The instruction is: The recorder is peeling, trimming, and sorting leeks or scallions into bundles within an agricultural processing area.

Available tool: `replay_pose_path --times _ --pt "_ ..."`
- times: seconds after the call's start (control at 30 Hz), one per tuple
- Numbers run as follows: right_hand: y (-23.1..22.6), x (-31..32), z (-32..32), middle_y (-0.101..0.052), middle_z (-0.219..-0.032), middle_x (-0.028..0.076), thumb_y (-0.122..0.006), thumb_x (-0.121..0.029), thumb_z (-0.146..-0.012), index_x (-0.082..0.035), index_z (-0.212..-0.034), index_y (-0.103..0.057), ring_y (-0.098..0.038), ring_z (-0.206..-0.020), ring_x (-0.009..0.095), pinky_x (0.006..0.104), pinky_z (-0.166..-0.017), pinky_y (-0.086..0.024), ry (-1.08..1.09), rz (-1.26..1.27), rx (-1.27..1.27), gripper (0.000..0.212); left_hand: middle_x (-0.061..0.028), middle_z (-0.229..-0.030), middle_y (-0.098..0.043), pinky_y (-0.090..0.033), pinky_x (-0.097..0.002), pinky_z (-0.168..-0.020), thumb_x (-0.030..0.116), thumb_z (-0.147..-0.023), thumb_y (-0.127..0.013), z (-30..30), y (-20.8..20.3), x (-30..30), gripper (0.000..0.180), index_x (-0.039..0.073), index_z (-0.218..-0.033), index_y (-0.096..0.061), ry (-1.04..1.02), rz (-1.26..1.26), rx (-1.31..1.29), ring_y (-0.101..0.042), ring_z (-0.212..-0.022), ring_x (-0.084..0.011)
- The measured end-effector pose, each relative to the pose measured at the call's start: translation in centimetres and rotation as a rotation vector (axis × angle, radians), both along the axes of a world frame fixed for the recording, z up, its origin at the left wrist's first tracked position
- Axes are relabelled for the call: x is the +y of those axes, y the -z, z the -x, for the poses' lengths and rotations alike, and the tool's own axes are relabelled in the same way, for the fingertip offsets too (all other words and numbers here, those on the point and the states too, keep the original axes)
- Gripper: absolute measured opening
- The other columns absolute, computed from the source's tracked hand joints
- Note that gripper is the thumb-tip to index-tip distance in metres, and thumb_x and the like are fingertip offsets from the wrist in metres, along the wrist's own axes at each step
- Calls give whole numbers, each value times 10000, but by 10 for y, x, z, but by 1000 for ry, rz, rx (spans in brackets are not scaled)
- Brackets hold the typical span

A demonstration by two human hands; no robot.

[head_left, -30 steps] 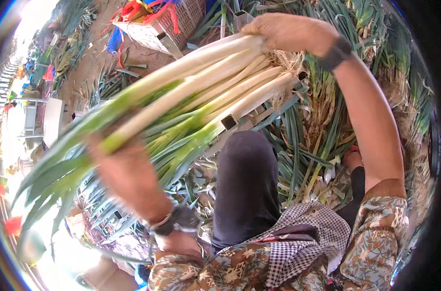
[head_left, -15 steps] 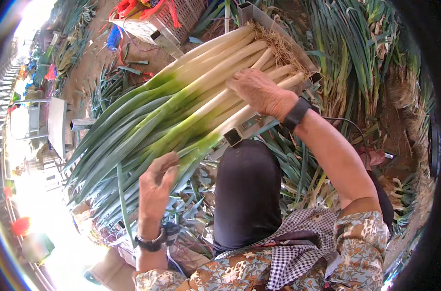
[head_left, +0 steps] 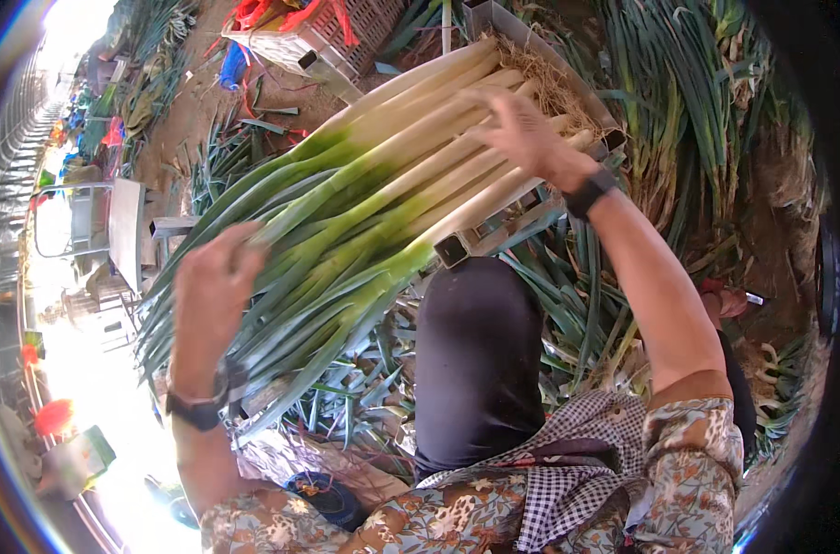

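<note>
Resting on 1 leek bundle: 2 hands, left hand, right hand.

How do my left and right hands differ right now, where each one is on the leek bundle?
The right hand rests by the white root ends of the leeks, fingers spread; the left hand is at the green leaves, fingers curled. The right hand is raised farther from the body, arm stretched; the left is nearer, forearm upright. Both wear a dark wristband and touch the same bundle.
</note>
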State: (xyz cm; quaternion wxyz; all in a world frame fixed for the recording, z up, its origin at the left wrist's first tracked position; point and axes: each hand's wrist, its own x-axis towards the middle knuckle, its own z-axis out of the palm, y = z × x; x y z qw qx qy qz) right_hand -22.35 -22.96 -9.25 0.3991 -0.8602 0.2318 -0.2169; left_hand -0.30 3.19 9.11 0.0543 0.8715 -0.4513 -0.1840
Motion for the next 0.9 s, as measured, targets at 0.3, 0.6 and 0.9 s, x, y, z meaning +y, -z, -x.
replay_pose_path --times 0.3,0.6,0.9 --pt "-19 96 167 -658 -931 87 -566 -103 -900 29 -1040 -590 -602 -874 135 288 -804 -478 321 -552 30 193 -172 -1011 -654 -470 -359 -861 296 -893 -576 16 152 -140 348 5 -1075 -633 615 178 167 -619 -952 -282" --pt "83 168 282 -612 -874 165 -569 -56 -847 28 -1008 -569 -605 -859 302 373 -780 -488 525 -177 324 182 -58 -815 -660 -494 -254 -631 92 -810 -628 15 155 -187 166 -1 -944 -660 456 247 385 -604 -670 -139" --pt "182 238 325 -635 -810 188 -569 -156 -729 15 -821 -632 -628 -757 368 453 -655 -516 -44 -429 768 204 -36 -748 -623 -482 -248 -585 260 -929 -586 251 13 -176 225 41 -939 -635 260 621 1081 -584 -615 -109"
